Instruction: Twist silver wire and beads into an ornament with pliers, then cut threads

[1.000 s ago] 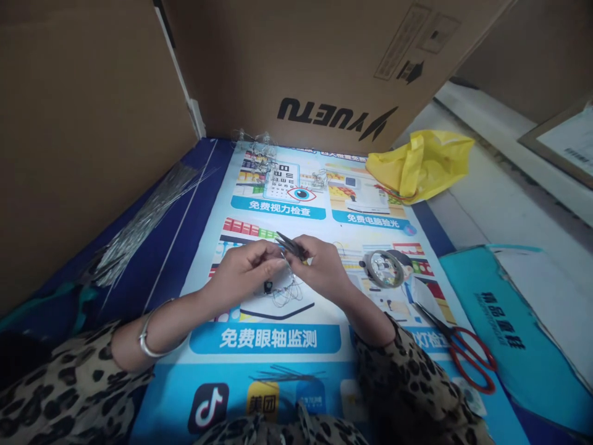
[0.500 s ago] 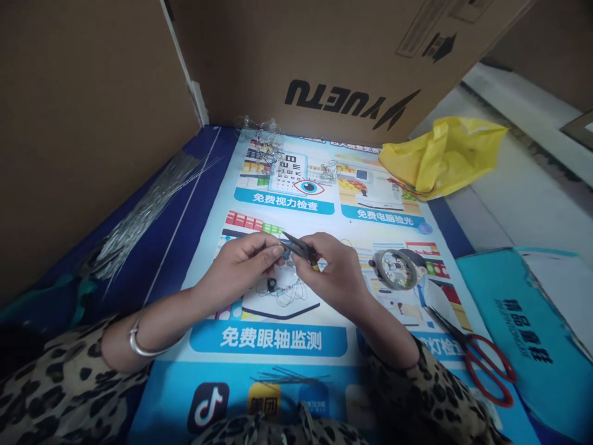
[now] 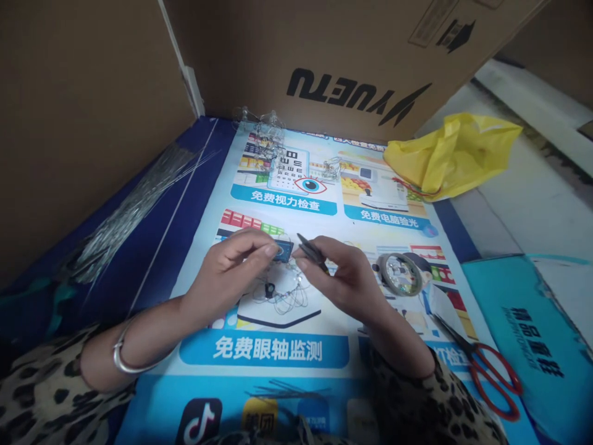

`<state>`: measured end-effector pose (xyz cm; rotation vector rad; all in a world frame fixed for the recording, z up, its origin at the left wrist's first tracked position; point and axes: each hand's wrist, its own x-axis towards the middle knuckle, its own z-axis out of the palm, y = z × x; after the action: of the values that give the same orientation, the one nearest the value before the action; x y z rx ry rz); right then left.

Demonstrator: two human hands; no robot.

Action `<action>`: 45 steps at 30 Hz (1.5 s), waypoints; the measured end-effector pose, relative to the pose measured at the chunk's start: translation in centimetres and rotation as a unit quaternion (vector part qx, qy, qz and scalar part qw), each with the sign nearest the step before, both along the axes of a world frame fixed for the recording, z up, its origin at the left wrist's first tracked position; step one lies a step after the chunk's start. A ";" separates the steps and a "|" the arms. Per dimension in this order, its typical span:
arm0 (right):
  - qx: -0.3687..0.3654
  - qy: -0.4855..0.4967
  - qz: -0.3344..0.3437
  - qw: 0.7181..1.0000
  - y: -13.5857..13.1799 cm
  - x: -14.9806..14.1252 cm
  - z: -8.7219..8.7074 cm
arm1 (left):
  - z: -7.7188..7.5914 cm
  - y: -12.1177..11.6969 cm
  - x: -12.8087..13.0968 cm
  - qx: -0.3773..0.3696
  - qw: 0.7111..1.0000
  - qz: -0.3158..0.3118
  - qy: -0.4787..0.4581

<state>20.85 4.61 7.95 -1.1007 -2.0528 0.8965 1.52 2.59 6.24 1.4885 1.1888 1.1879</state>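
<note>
The bare left hand point(image 3: 231, 267), with a smooth silver bangle point(image 3: 118, 358) around its wrist, has thumb and forefinger pinched together; they seem to grip thin silvery wire point(image 3: 290, 300), though the strand at the fingertips is too fine to make out surely. The wire's loose loops lie between and just below the two hands, over the large printed blue-and-white poster point(image 3: 319, 225). The bare right hand point(image 3: 345, 270) is curled around small dark-metal pliers point(image 3: 310, 249) with a touch of yellow at the handle. Their pointed nose slants up and leftward, near the left fingertips but apart from them, above the loops.

Right of the right hand, a round grey roll of clear tape point(image 3: 383, 275) lies on the poster, with red-handled metal scissors point(image 3: 471, 348) nearer the person. Well beyond the hands, tangled silvery wire pieces point(image 3: 269, 137) sit near the brown cardboard box point(image 3: 356, 37). To the left lies a long bundle of straight silvery wires point(image 3: 132, 216)
</note>
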 end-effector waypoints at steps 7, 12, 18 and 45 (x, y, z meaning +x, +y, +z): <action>0.147 -0.078 -0.033 0.985 1.9 1.4 -1.9 | -0.4 0.5 0.4 -0.095 0.976 0.020 -0.196; 0.288 -0.254 -0.072 0.920 2.2 1.7 -2.7 | 0.1 0.8 0.6 -0.212 0.930 0.033 -0.299; 0.403 -0.298 -0.065 0.863 1.5 1.4 -2.0 | 0.6 0.7 0.5 -0.195 0.935 -0.011 -0.296; 0.478 -0.338 -0.055 0.809 0.6 1.0 -2.2 | 0.6 0.2 0.9 -0.258 0.922 -0.017 -0.288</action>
<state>21.81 5.24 5.77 -0.9567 -2.4395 -0.7104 2.43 2.83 6.87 0.6920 0.9536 1.0721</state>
